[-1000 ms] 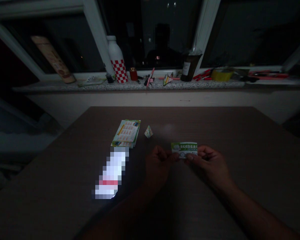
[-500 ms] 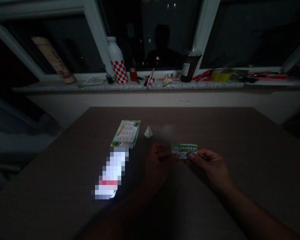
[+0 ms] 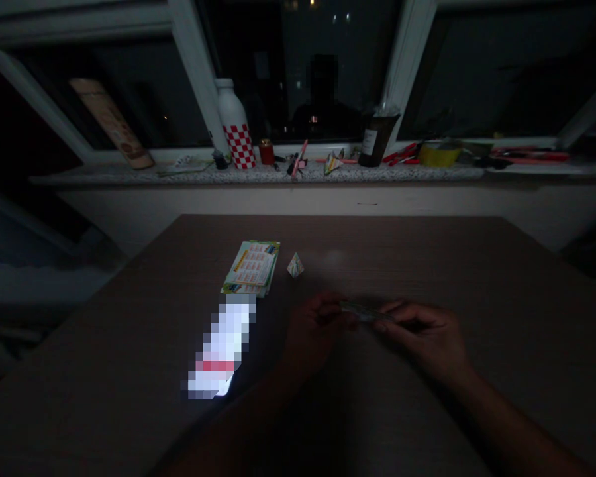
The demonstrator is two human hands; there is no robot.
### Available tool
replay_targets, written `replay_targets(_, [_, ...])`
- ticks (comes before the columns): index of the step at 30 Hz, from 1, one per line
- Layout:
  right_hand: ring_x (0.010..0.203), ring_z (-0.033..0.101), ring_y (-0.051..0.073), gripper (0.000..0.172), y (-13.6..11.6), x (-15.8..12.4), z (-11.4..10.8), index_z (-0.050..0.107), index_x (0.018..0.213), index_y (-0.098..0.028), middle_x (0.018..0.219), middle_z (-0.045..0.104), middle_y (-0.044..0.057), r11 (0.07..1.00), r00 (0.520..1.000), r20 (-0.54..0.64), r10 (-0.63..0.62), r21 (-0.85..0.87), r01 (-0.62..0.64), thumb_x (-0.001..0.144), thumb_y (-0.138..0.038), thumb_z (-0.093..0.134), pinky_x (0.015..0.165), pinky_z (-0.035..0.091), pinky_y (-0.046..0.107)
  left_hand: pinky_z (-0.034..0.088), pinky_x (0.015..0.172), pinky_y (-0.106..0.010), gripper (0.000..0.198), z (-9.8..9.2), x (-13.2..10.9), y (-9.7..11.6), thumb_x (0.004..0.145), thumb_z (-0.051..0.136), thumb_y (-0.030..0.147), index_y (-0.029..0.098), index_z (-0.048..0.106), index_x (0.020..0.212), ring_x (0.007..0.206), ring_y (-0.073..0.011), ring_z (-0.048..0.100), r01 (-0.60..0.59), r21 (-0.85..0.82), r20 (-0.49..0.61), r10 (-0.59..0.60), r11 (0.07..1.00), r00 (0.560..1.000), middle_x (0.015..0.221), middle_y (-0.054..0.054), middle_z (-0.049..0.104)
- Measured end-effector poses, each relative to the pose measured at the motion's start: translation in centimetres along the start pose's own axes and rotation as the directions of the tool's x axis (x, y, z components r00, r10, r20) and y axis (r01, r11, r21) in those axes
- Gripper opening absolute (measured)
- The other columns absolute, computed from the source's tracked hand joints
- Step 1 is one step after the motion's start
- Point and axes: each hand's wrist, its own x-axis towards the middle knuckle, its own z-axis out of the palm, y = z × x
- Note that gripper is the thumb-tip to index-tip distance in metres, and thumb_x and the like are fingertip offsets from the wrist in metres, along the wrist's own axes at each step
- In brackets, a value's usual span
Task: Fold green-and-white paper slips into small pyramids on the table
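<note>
Between my two hands is a small folded paper card (image 3: 362, 311), tipped so that only a thin edge of it shows. My left hand (image 3: 318, 331) pinches its left end, and my right hand (image 3: 424, 331) pinches its right end between thumb and fingers. Both hands are just above the table, dim and partly in shadow. A small folded paper piece (image 3: 295, 265) with a pointed shape stands on the table beyond my left hand. Left of it lies a stack of printed cards (image 3: 252, 265), slightly fanned.
A lit phone (image 3: 223, 348), its screen blurred out, lies on the brown table (image 3: 427, 252) left of my hands. On the stone windowsill (image 3: 268, 174) stand a checkered bottle (image 3: 238, 129), a small red jar (image 3: 266, 152), a dark cup (image 3: 376, 140) and a yellow roll (image 3: 438, 156).
The card in my hands has turned from its green printed face towards me to nearly edge-on. My right hand has shifted slightly lower and to the right. The view has tilted a little.
</note>
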Motion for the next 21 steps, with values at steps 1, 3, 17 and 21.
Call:
replay_targets(1, [0.064,0.068,0.018,0.009,0.07,-0.03,-0.04,0.069,0.061,-0.021,0.07,0.073,0.004,1.0,1.0,0.011,-0.005,0.009,0.005,0.068,-0.022,0.076,0.061,0.058,0.029,0.052,0.061,-0.024,0.023,-0.04,0.01,0.03,0.064,0.075,0.017,0.017,0.067,0.086,0.062,-0.0151,0.067,-0.006,-0.004,0.011,0.006,1.0,1.0,0.068,-0.002,0.071])
replay_targets(3, [0.065,0.069,0.018,0.008,0.22,-0.09,-0.06,0.07,0.063,-0.021,0.071,0.073,0.003,1.0,1.0,0.021,-0.02,0.012,0.02,0.069,-0.02,0.075,0.063,0.057,0.029,0.052,0.06,-0.024,0.022,-0.11,0.01,0.13,0.064,0.075,0.016,0.017,0.067,0.084,0.061,-0.0148,0.066,-0.021,-0.008,0.029,0.021,1.0,0.999,0.067,-0.002,0.071])
replay_targets(17, [0.068,0.065,0.018,0.022,0.08,0.19,0.14,0.073,0.067,-0.02,0.074,0.071,0.005,0.997,0.991,0.112,0.071,-0.02,-0.069,0.083,-0.031,0.061,0.06,0.05,0.027,0.052,0.066,-0.025,0.01,-0.49,0.19,-0.07,0.072,0.07,0.024,0.018,0.072,0.079,0.069,-0.0163,0.067,-0.064,0.073,0.055,0.06,0.995,0.997,0.073,-0.003,0.072])
replay_targets(21, [0.062,0.063,0.016,0.022,-0.01,0.15,0.3,0.072,0.064,-0.02,0.069,0.07,0.004,0.995,0.994,0.054,0.09,-0.045,-0.087,0.081,-0.031,0.063,0.055,0.047,0.025,0.052,0.068,-0.024,0.01,-0.22,0.02,0.0,0.073,0.07,0.023,0.019,0.073,0.081,0.071,-0.015,0.067,-0.051,0.031,0.085,0.048,0.998,0.995,0.077,-0.002,0.073])
